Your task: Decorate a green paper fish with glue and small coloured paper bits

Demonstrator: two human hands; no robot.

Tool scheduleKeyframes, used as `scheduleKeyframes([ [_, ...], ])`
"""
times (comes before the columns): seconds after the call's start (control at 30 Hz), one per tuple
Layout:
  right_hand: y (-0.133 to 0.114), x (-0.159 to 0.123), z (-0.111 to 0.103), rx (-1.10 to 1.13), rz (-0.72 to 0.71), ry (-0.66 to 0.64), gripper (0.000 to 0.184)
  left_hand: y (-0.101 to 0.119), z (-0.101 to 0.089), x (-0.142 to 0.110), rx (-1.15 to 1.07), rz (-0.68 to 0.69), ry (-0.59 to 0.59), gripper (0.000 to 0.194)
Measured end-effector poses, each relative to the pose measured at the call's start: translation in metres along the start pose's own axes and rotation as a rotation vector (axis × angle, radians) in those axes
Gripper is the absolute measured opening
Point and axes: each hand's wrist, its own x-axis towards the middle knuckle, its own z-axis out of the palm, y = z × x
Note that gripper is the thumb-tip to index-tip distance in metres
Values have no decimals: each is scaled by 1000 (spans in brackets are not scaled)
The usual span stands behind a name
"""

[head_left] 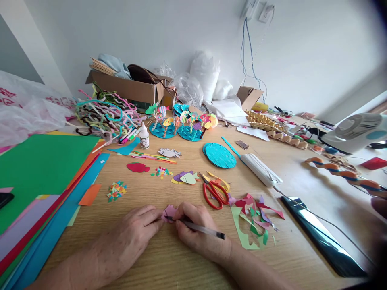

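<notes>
A small pinkish-purple paper cutout (168, 212) lies on the table between my hands, partly covered by fingers. My left hand (137, 223) pins its left edge with the fingertips, fingers held together. In my right hand (195, 229) is a pen (204, 230) with a clear barrel and black end, its tip on the cutout. Just beyond lie paper fish in pale green (189, 178) and purple (178, 177), and a red one (138, 167). Red-handled scissors (215, 194) rest to the right of them, blades pointing away.
Coloured paper sheets (57, 161) are stacked at left. Paper scraps (256, 217) lie at right, near a shiny black slab (320, 233). Farther back stand a glue bottle (144, 137), blue discs (219, 155) and a white power strip (261, 169). Confetti piles (116, 191) sit ahead.
</notes>
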Motion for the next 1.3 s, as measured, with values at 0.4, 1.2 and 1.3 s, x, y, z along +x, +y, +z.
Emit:
scheduleKeyframes([
  [0.4,1,0,-1,-35,11,-4,13,1,-2,0,-3,19,46,47],
  [1.2,-1,0,-1,-26,11,-3,12,-1,2,-1,-53,-16,-6,45],
  [1.3,0,0,-1,-24,18,-6,13,-1,2,-1,-64,-18,-15,45],
])
